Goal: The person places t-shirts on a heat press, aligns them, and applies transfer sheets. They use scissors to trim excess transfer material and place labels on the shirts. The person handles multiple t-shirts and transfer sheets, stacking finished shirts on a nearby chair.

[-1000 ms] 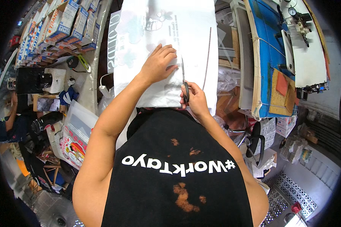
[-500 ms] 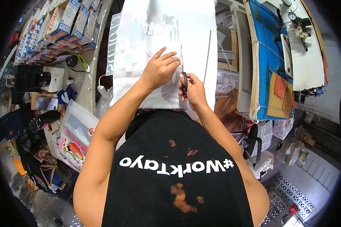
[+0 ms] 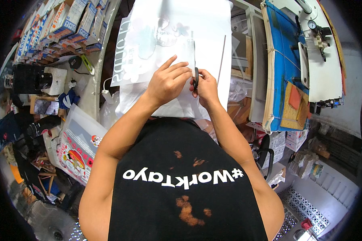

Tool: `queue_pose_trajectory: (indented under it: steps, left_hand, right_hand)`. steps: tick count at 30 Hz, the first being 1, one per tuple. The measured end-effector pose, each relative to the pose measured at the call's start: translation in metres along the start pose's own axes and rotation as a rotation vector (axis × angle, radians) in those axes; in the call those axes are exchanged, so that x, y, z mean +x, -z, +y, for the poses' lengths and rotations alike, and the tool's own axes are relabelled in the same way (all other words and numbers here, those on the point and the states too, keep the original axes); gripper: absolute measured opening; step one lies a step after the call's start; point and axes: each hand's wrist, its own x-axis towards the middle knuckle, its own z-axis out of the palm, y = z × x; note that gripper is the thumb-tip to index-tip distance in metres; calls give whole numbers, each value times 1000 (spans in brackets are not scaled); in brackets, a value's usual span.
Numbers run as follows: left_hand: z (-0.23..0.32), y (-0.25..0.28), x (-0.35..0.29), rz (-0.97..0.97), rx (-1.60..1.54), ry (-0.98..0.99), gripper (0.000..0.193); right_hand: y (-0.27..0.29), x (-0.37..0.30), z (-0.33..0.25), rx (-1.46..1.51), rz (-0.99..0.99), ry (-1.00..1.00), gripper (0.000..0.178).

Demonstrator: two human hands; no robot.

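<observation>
A translucent printed film sheet [image 3: 147, 66] with pale flower shapes and lettering lies over white cloth [image 3: 213, 24] in front of me. My left hand [image 3: 167, 82] rests at the film's near right part, fingers stretched and slightly apart, its thumb hidden. My right hand [image 3: 206, 89] is closed around the black handles of a pair of scissors [image 3: 196, 78]. The blades point away from me along the film's right edge, just right of my left fingertips. Whether the blades are parted cannot be made out.
A thin dark rod or strip [image 3: 221, 56] lies on the cloth to the right. Cartons [image 3: 68, 24] and a green-handled cutter [image 3: 87, 64] are on the left-hand shelf. A blue-topped press [image 3: 283, 48] stands at right. A printed plastic bag [image 3: 78, 140] hangs near my left arm.
The film has turned slightly, its lower left corner moving outward and toward me. My left hand has come a little nearer to me. The scissors stay in my right hand.
</observation>
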Motion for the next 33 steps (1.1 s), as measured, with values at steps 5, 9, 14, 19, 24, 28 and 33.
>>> queue_pose_trajectory:
  steps: [5, 9, 14, 19, 24, 28, 33]
  left_hand:
    - [9, 8, -1, -18, -44, 11, 15]
    - [20, 21, -6, 1, -56, 5, 15]
    - [36, 43, -27, -165, -98, 125, 19]
    - [6, 22, -43, -294, 378, 736, 64]
    - [-99, 12, -50, -228, 392, 496, 63]
    - [-142, 40, -46, -350, 224, 332, 51]
    - [-100, 23, -19, -349, 23, 189, 47]
  right_hand:
    - [-4, 11, -3, -15, 39, 26, 22]
    - [-6, 35, -17, -18, 28, 68, 30]
    - [-6, 59, -39, -68, 55, 77, 36]
    - [25, 34, -33, -116, 86, 174, 36]
    - [79, -45, 14, -123, -144, 18, 31]
    - [78, -84, 50, -103, -260, -257, 39]
    - [39, -66, 63, 23, -174, -76, 42]
